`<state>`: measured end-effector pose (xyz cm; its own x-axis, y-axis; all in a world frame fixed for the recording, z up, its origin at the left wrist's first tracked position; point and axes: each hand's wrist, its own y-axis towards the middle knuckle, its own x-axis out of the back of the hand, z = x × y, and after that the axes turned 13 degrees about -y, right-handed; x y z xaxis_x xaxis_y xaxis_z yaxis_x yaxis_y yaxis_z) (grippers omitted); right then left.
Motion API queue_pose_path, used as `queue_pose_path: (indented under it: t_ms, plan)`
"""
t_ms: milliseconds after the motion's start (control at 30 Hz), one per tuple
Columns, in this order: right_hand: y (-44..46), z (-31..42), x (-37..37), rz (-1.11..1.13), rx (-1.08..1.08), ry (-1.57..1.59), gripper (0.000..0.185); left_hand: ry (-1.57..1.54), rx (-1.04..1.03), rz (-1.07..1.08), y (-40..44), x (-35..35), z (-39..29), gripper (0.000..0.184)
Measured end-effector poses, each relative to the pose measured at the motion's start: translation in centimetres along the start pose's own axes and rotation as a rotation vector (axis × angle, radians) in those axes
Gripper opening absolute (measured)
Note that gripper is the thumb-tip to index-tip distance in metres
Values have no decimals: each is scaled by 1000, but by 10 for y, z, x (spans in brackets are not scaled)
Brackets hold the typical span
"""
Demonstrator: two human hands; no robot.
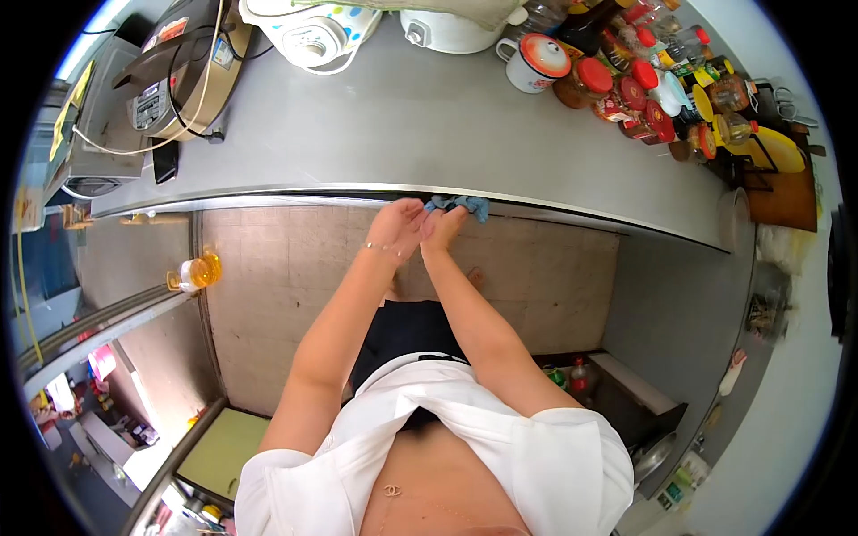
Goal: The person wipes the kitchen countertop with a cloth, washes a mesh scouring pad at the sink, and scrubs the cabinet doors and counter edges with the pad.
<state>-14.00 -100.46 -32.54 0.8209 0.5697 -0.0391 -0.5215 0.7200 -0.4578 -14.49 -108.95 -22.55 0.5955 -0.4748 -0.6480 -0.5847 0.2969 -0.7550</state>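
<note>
A crumpled blue cloth (pixel 472 207) is at the front edge of the grey counter (pixel 357 134). My right hand (pixel 444 227) is closed around part of this cloth, just below the edge. Close beside it, touching or nearly touching, is my left or other hand (pixel 399 223), with a bracelet at its wrist; its fingers are curled toward the cloth, and whether they grip any of it is hard to make out.
A rice cooker (pixel 192 80) with cords sits at the counter's left. White appliances (pixel 313 40) stand at the back, near an enamel mug (pixel 536 62) and several red-lidded jars (pixel 594 76). An oil bottle (pixel 198 271) is at the left, below counter height.
</note>
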Motion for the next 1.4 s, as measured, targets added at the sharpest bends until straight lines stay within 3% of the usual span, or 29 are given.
queue_pose_path:
  t_ms: [67, 200, 333, 433, 533, 567, 667, 800, 900, 1000, 1033, 1067, 1100, 1167, 1233, 1300, 1333, 1367, 1400]
  plan:
    - [-12, -10, -10, -105, 450, -751, 27, 38, 7, -58, -21, 19, -22, 29]
    - [-33, 11, -8, -68, 375, -913, 24, 7, 72, -103, -38, 61, -56, 28]
    - [-45, 13, 7, 115, 656, -1067, 23, -46, 109, -164, -15, 98, -69, 29]
    - [-42, 16, 29, 576, 642, -908, 29, 28, 80, -192, 10, 113, -64, 34]
    - [-38, 27, 52, 609, -101, -208, 32, 193, 54, -93, 15, 95, -49, 40]
    - [-32, 28, 63, 628, -144, 8, 34, 215, 60, -74, 16, 86, -44, 42]
    - [-8, 52, 94, 374, -198, 226, 35, 268, 88, -32, 19, 67, -26, 47]
    - [80, 82, 141, 81, 19, 242, 36, 327, 78, -38, 27, 52, -12, 47]
    - [113, 116, 144, -90, 95, -189, 38, 329, 48, -55, 27, 60, -9, 45]
    - [114, 97, 108, -368, 202, -543, 40, 325, 57, -52, 29, 82, -7, 46]
    - [123, 70, 105, -425, 397, -685, 43, 331, 67, -48, 30, 91, -8, 47]
    - [109, 65, 101, -357, 452, -824, 44, 327, 79, -53, 29, 99, -6, 47]
    - [92, 66, 97, -194, 373, -959, 42, 323, 95, -55, 28, 106, -3, 47]
    - [58, 53, 82, -100, 576, -957, 40, 351, 128, -73, 24, 104, 7, 47]
    - [33, 53, 71, 29, 389, -1004, 45, 427, 165, -116, 17, 97, 18, 46]
    - [6, 68, 72, 316, 297, -1018, 42, 364, 250, -200, 6, 69, 30, 47]
    - [16, 33, 78, 455, 349, -776, 33, 340, 297, -237, 1, 53, 39, 48]
    - [-5, 37, 79, 460, 289, -418, 40, 334, 335, -141, 0, 43, 45, 45]
    - [-19, 48, 88, 491, 174, -252, 45, 328, 380, -47, -1, 35, 50, 43]
